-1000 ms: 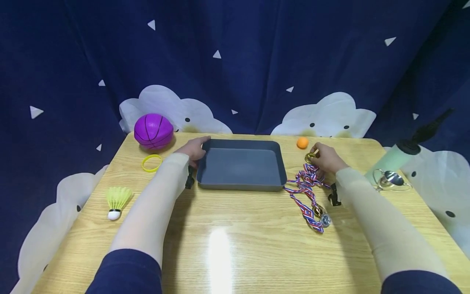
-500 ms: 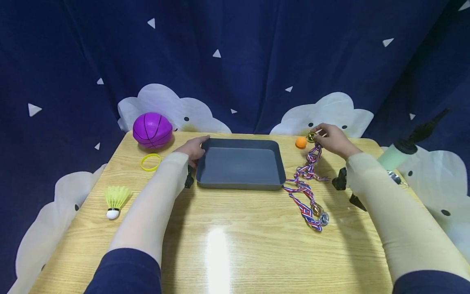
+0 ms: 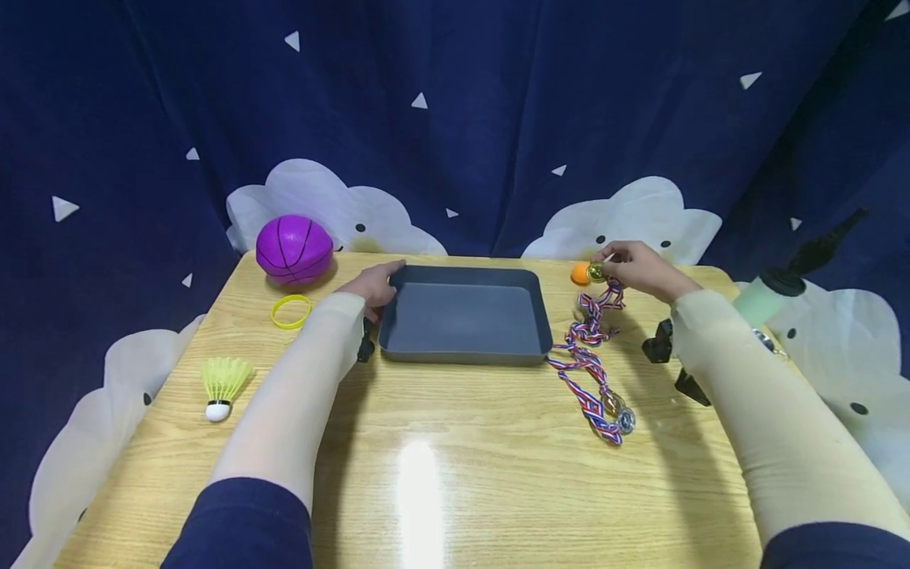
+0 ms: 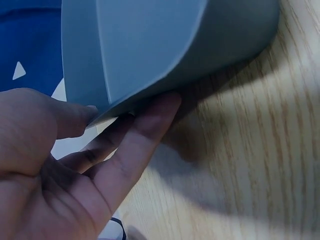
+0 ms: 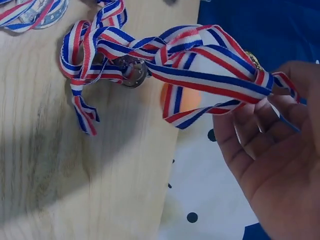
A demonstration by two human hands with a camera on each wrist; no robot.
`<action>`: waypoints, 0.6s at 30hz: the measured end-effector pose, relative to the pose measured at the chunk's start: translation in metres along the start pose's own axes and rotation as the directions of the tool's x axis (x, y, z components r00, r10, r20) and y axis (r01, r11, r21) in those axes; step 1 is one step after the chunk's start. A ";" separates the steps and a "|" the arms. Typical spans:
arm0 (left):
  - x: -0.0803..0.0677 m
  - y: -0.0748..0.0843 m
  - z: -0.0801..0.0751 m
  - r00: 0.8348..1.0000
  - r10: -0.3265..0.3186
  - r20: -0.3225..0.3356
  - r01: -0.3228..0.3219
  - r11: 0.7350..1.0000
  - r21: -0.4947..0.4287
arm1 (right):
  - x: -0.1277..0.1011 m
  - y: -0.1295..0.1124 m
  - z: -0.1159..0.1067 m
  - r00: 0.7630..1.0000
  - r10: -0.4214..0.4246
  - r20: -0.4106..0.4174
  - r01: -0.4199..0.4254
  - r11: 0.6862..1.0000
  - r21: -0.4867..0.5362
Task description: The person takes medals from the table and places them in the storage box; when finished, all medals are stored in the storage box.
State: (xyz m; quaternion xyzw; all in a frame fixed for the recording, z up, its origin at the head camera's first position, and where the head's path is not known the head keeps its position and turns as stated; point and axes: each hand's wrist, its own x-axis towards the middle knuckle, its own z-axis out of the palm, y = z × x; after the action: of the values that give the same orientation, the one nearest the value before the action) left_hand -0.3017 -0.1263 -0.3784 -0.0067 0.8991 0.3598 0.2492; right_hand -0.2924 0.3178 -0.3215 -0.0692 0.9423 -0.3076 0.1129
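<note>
Gold medal point(image 3: 596, 272) pinched in right hand point(image 3: 640, 269), lifted off the tabletop point(image 3: 455, 466) near its far right corner; its striped ribbon point(image 5: 200, 75) trails down, twisted, red-white-blue woven band. Fingers point(image 5: 250, 135) curled round the ribbon end. Ribbon looks tangled with the other medals point(image 3: 617, 412), which lie flat nearer the front, so likely only one is up and the rest not yet lifted

Left hand point(image 3: 374, 286) holds the tray point(image 3: 465, 348) at its far left corner: thumb on the rim, fingers point(image 4: 135, 145) tucked under the edge. Tray grey, smooth plastic, rounded corners, shallow, nothing in it yet, so the work seems barely begun

Orange ball point(image 3: 580, 273) just behind the medal. Purple ball point(image 3: 295, 249), ribbed like a basketball, far left; yellow wristband point(image 3: 291, 311) and shuttlecock point(image 3: 221, 386) nearer. Tabletop pale wood grain, glossy
</note>
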 end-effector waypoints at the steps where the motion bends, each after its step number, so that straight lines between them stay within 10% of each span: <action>1: 0.000 0.000 0.000 1.000 0.000 0.001 0.000 1.000 0.002 | -0.001 0.000 -0.001 1.000 -0.003 -0.007 0.003 1.000 0.003; 11: 0.002 -0.002 0.000 1.000 0.002 -0.002 -0.002 1.000 0.029 | -0.008 -0.013 -0.018 0.961 -0.100 -0.257 0.142 0.979 0.148; 18: 0.000 0.000 0.002 1.000 0.021 -0.008 -0.021 0.999 0.028 | -0.009 -0.004 -0.002 0.999 -0.050 -0.010 0.050 0.999 0.014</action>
State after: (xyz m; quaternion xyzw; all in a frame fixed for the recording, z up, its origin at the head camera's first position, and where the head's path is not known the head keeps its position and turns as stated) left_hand -0.3010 -0.1248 -0.3797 0.0047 0.9051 0.3497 0.2417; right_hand -0.2844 0.3175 -0.3167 -0.0907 0.9385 -0.3174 0.1013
